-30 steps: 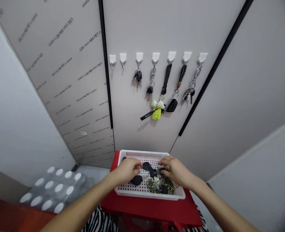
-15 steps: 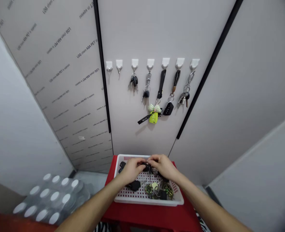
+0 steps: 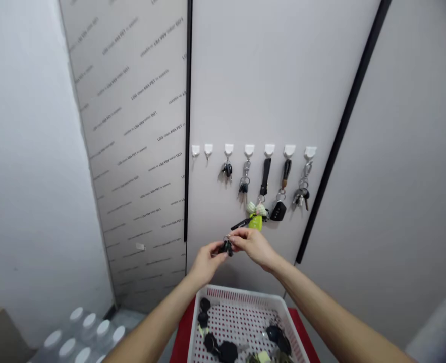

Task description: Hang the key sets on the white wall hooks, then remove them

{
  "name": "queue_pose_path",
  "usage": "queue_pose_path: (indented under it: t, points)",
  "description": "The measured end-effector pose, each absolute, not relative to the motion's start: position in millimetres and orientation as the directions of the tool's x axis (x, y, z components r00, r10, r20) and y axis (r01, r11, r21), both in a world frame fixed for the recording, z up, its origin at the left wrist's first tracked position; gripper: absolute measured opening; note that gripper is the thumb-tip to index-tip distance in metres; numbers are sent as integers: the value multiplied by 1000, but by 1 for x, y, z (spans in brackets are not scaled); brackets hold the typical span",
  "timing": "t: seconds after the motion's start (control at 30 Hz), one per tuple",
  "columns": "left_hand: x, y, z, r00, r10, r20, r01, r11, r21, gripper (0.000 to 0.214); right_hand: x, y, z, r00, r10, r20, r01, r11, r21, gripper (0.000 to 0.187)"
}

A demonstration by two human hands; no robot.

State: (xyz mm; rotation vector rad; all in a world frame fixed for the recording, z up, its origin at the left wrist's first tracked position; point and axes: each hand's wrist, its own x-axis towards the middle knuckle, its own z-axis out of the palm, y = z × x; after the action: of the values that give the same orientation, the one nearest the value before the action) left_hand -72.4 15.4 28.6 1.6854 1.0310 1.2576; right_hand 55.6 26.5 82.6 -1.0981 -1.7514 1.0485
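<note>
Above the far rim of the white basket, a small bunch of dark keys hangs between the two hands, in front of the pale panel. The left hand has its grip closed, thumb and fingertips together on the dark key heads; the right hand pinches at the ring on top, its grip nearly together. Just behind the right hand, its lower edge covered by it, hangs a bright green key case with a black tag and a pale bow. Beside that case hangs a black car key on a braided loop. Seven white hooks line the panel, the five rightmost carrying keys. Below, the basket holds black fobs along its left side, more dark keys at the right and something pale yellow near the frame's lower edge. It rests on a red bench. White-capped bottles stand at lower left, partly behind the left forearm.
</note>
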Motion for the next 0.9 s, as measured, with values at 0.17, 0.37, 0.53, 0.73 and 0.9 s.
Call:
queue_pose_path:
  t: [0.17, 0.37, 0.53, 0.73, 0.9]
  points:
    - [-84, 33, 77, 49, 914, 403, 73, -406, 911, 16, 33, 52, 127, -206, 902, 379, 338, 429, -838, 15]
    - [-98, 62, 136, -142, 867, 477, 56, -474, 879, 17, 2, 86, 182, -80, 856, 511, 341, 505, -793, 11]
    - [-108, 87, 169, -266, 823, 502, 247, -445, 861, 15, -15, 105, 210, -30, 811, 584, 420, 541, -729, 12]
    - [-117, 107, 186, -362, 785, 503, 350, -386, 854, 14, -28, 123, 221, 18, 754, 657, 524, 552, -648, 16]
    - [-119, 115, 190, -405, 774, 486, 409, -322, 854, 16, -34, 139, 220, 28, 729, 683, 578, 546, -606, 18]
